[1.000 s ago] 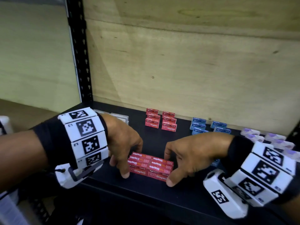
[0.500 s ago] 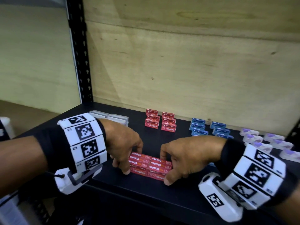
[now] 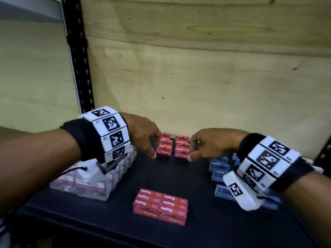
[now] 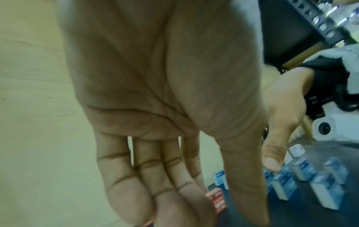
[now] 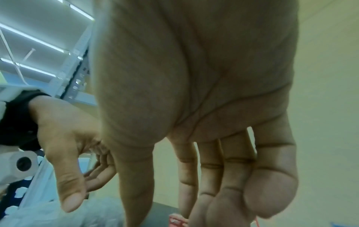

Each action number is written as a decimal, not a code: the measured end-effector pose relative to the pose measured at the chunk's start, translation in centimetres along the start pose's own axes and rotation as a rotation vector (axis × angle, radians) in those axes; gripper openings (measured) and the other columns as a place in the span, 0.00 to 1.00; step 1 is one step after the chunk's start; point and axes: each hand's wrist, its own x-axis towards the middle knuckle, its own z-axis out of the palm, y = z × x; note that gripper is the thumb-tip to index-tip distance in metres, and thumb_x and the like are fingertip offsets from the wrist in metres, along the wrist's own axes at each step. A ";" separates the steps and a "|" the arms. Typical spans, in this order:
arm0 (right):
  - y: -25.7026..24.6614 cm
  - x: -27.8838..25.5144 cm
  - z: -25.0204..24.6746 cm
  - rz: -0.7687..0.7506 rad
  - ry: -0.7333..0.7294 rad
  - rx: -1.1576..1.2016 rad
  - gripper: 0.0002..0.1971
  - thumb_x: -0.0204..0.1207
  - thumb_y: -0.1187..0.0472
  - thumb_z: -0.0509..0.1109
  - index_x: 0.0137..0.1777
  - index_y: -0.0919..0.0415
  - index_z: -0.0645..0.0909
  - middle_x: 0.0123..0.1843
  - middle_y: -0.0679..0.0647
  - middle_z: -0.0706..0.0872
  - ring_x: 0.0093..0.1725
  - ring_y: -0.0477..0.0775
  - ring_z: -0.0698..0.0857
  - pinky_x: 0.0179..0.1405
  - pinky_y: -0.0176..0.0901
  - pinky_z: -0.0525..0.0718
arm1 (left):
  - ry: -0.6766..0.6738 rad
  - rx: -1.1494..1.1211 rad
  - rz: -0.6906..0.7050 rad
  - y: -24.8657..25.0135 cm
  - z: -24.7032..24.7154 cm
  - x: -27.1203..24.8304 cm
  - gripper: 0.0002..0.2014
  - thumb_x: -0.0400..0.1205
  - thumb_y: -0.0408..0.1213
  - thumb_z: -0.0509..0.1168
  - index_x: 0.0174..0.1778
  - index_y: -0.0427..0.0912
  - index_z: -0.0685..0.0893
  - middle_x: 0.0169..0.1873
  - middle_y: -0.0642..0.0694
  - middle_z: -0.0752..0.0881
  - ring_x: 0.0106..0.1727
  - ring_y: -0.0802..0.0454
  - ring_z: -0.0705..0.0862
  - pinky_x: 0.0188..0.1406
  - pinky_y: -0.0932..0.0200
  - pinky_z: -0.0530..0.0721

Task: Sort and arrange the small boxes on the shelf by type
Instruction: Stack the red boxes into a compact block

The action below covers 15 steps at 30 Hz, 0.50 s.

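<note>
Two short stacks of red staples boxes [image 3: 164, 146] stand side by side at the back of the black shelf [image 3: 179, 178]. My left hand [image 3: 155, 147] lies against the left stack's outer side, fingers fairly straight, thumb tip low at the front. My right hand [image 3: 189, 149] lies the same way against the right stack [image 3: 181, 147]. Neither hand curls round a box. A flat block of several red staples boxes [image 3: 160, 205] lies alone near the front edge. In the left wrist view a red box [image 4: 218, 201] shows beyond my straight fingers. The right wrist view shows another red box [image 5: 176, 221].
Clear plastic boxes with purple contents [image 3: 93, 178] are packed together at the left, under my left wrist. Blue boxes [image 3: 220, 169] stand in rows at the right, partly behind my right wrist. A plywood panel [image 3: 197, 77] closes the back, and a black upright post [image 3: 78, 56] stands left.
Both hands let go of the front block of red boxes and reached to the two red stacks at the back. The head view has shifted forward and higher.
</note>
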 end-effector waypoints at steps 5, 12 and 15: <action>1.0 3.4 -0.6 0.059 0.025 -0.090 0.12 0.78 0.52 0.75 0.58 0.55 0.87 0.52 0.51 0.89 0.49 0.53 0.85 0.45 0.42 0.79 | 0.099 0.119 -0.034 -0.1 -0.8 4.3 0.18 0.78 0.50 0.73 0.63 0.52 0.84 0.42 0.55 0.82 0.40 0.56 0.78 0.40 0.62 0.73; 0.5 8.8 0.2 0.098 -0.077 -0.227 0.14 0.73 0.61 0.78 0.58 0.64 0.88 0.42 0.54 0.89 0.39 0.56 0.85 0.41 0.45 0.83 | -0.006 0.183 0.024 0.0 -0.7 9.7 0.15 0.78 0.37 0.74 0.60 0.44 0.88 0.48 0.49 0.87 0.48 0.52 0.83 0.39 0.62 0.76; 0.5 10.1 0.9 0.096 -0.046 -0.243 0.16 0.73 0.62 0.77 0.59 0.69 0.87 0.52 0.61 0.91 0.39 0.54 0.86 0.39 0.44 0.82 | -0.081 0.230 0.030 -0.9 0.0 11.6 0.14 0.80 0.36 0.72 0.62 0.40 0.86 0.49 0.48 0.84 0.39 0.58 0.77 0.34 0.68 0.75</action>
